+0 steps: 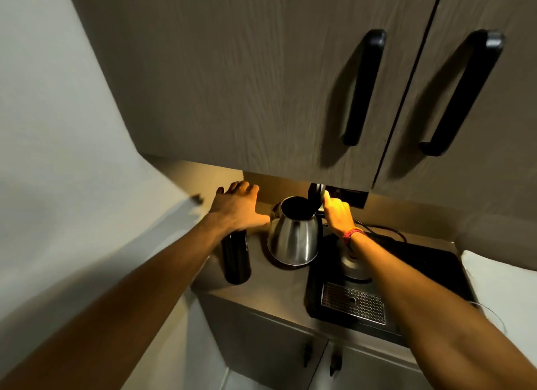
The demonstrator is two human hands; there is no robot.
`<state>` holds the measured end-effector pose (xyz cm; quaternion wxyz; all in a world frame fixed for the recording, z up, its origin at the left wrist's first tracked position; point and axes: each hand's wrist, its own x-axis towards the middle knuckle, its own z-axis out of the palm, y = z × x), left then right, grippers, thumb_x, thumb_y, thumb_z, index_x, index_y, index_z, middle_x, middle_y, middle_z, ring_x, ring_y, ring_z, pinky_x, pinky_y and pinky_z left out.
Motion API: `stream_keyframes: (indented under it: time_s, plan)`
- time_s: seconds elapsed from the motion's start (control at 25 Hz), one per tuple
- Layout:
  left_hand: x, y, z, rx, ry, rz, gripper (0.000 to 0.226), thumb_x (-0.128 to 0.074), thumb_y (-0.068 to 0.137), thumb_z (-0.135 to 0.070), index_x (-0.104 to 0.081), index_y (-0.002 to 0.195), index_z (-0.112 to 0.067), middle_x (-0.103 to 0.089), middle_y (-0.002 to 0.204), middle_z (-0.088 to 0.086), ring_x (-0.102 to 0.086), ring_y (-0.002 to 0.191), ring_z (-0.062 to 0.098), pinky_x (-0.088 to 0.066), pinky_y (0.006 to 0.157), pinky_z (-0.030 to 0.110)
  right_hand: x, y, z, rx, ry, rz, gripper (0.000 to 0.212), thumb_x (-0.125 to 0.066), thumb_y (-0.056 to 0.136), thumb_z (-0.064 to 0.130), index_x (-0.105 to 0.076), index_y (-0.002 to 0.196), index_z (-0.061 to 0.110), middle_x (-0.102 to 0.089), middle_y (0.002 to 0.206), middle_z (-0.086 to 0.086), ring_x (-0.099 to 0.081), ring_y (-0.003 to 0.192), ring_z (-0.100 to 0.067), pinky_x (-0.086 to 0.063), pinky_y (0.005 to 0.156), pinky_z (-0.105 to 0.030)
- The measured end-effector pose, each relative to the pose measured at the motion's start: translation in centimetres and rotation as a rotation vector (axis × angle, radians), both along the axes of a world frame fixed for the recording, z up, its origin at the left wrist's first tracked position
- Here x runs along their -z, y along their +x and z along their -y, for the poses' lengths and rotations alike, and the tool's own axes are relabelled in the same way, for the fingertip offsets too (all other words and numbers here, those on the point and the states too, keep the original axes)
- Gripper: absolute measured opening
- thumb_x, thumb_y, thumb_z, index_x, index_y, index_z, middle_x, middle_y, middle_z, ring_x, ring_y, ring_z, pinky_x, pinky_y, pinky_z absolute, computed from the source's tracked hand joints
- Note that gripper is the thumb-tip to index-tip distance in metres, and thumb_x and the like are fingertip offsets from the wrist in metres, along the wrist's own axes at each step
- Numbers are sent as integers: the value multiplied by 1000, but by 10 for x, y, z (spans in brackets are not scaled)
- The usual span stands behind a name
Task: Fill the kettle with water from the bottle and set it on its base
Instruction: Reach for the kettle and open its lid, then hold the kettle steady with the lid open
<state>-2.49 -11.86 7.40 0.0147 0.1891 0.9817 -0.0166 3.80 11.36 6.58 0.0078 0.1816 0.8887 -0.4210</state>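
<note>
Though lid raised, kettle (293,238) dark inside

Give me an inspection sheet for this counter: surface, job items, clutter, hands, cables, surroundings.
Surface: brown counter, dimly lit.
Job items: steel kettle standing on the counter, lid up; dark bottle upright to its left; base on the black tray, bare.
Clutter: metal grate in the tray.
Hands: left hand spread open above the bottle; right hand at the kettle's handle, grip unclear.
Cables: black cord behind the tray.
Surroundings: cabinets above, cabinet doors below, wall to the left.
</note>
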Motion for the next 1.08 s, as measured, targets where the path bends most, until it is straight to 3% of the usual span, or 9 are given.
stream_keyframes:
  time_s: [0.12,0.2,0.32,0.44,0.6,0.72,0.84,0.96,1.08]
  plan:
    - [2,1,19,-16,21,74,93,-54,71,-66,-30,149,-21,-38,150,8,-39,134,31,-40,104,52,-11,16,28,-62,1,82,30,-29,98,-7,-48,75,-5,-45,85,-14,-38,73,-33,-23,66,-33]
    - [4,0,30,-12,30,101,85,-63,75,-52,-32,148,-21,-38,149,9,-38,133,32,-44,101,50,-31,25,49,-124,121,82,37,-27,96,-10,-44,68,9,-53,115,-37,-47,103,-55,-29,77,-31]
    - [4,-3,37,-10,111,71,72,-68,79,-39,-37,142,-20,-43,141,12,-42,125,33,-50,93,45,1,7,49,-300,393,124,30,-25,103,5,-39,127,13,-50,129,-26,-52,114,-37,-37,86,-34]
    - [4,-5,44,-69,103,-25,75,-67,80,-56,-39,138,-16,-50,135,13,-50,121,32,-52,88,44,26,-16,48,-309,401,49,45,-27,102,10,-24,147,4,-54,133,-23,-54,118,-39,-39,96,-42]
    - [7,-3,42,-187,108,-117,82,-52,83,-73,-40,136,-11,-53,131,17,-56,116,34,-54,84,42,53,-26,36,-319,215,-49,33,-28,99,24,-52,120,15,-58,96,-23,-56,87,-37,-43,78,-36]
    - [1,1,36,-218,102,-267,82,-41,87,-74,-40,137,-9,-51,130,18,-58,110,32,-53,74,37,67,-44,29,-250,149,-36,40,-29,103,29,-52,110,-3,-52,97,-20,-53,96,-39,-41,85,-43]
    - [11,17,23,119,155,-458,74,-39,85,-75,-48,124,-12,-54,116,11,-59,91,24,-48,60,31,74,-52,22,-230,202,-50,46,-30,100,39,-55,107,1,-56,108,-19,-53,103,-36,-44,91,-46]
    - [71,52,-3,466,147,-240,63,-47,85,-71,-50,115,-15,-53,108,6,-57,88,22,-43,57,31,79,-53,17,-284,335,-32,51,-29,100,39,-47,134,6,-50,138,-18,-46,128,-34,-38,107,-48]
    - [145,72,-28,321,64,35,68,-55,86,-65,-48,127,-10,-50,123,11,-51,111,27,-53,72,40,82,-51,19,-266,366,-15,55,-25,100,40,-30,148,14,-27,159,-13,-21,149,-32,-22,118,-57]
